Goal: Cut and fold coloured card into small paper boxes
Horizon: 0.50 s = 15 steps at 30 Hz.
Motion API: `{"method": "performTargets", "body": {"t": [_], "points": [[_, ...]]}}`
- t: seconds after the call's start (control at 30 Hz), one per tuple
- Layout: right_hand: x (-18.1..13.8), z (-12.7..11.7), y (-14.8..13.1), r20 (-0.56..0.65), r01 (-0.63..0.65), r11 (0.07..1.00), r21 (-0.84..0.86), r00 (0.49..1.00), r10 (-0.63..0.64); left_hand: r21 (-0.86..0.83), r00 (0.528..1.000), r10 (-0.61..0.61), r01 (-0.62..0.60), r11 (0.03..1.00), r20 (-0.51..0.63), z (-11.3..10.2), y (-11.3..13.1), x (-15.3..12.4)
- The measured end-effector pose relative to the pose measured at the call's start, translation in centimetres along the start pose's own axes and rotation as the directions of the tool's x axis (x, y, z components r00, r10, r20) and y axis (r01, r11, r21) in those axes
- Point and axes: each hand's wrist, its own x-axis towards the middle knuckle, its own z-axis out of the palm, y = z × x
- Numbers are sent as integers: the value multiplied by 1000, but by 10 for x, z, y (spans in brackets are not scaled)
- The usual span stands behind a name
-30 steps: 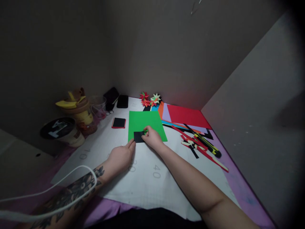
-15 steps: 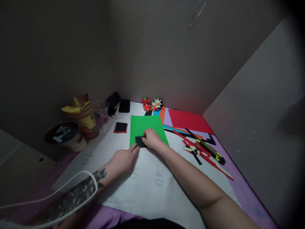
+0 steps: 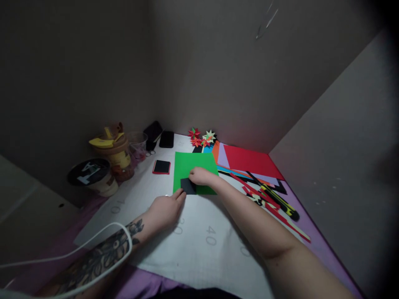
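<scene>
Black paper (image 3: 188, 187) on green sheet (image 3: 193, 162), between our hands: left hand (image 3: 166, 209) open, fingertips at near-left corner; right hand (image 3: 201, 176) curled over far-right part, pinch undeterminable to us.

The small black paper (image 3: 187, 187) is a flat-looking, plain dark piece with straight edges, lying on the near part of the green sheet (image 3: 193, 162), left of that sheet's middle. Its near edge runs about level with the green sheet's near edge. Its far right portion is covered, so whether that corner is folded or lifted cannot be told. The green sheet is bright, plain, larger and four-sided, spread flat on a white sheet (image 3: 196, 259) printed with numerals.
</scene>
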Motion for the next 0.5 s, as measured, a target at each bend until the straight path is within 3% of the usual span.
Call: {"method": "performTargets", "body": {"t": [0.33,0.5], "points": [[-3,-11,4,51,59,993,103,997,-65,10,1000,9,-8,1000,-15,4,-1,0],[-3,-1,10,-52,123,969,212,992,-115,30,1000,0,0,1000,20,-2,1,-1]]}}
